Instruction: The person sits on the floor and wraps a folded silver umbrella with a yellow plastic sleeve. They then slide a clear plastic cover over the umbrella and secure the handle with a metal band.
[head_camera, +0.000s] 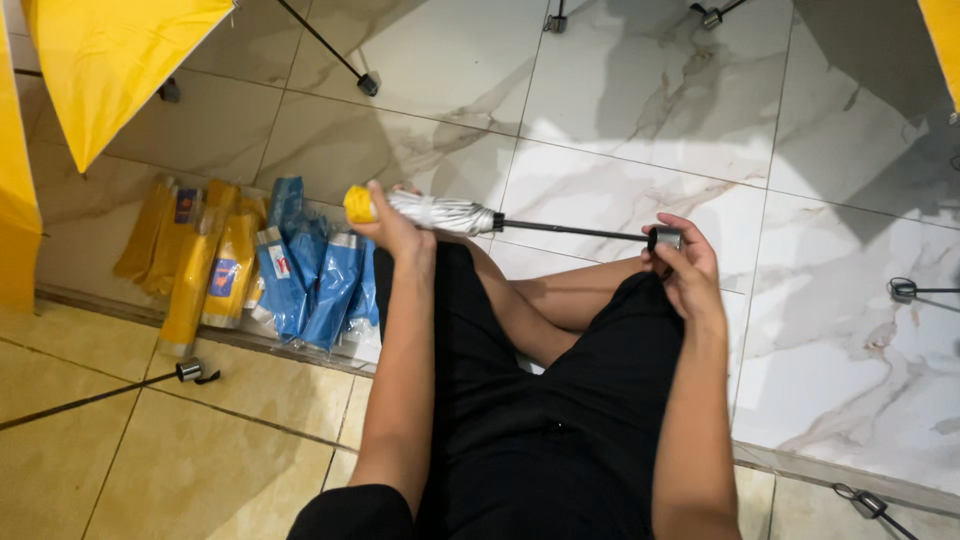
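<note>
I sit on the floor with a folded umbrella (440, 212) held level across my knees. Its canopy is silver-grey with a yellow end, and a thin black shaft (570, 231) runs right to a grey handle (665, 238). My left hand (395, 228) grips the bunched canopy near the yellow end. My right hand (685, 268) is closed around the handle at the far end of the shaft. My legs in black clothing lie under the umbrella.
A row of yellow sleeves (195, 262) and blue sleeves (305, 275) lies on the floor to my left. Open yellow umbrellas (110, 50) stand at the upper left and upper right (945, 40). Other umbrella handles (190, 372) and shafts lie around on the marble tiles.
</note>
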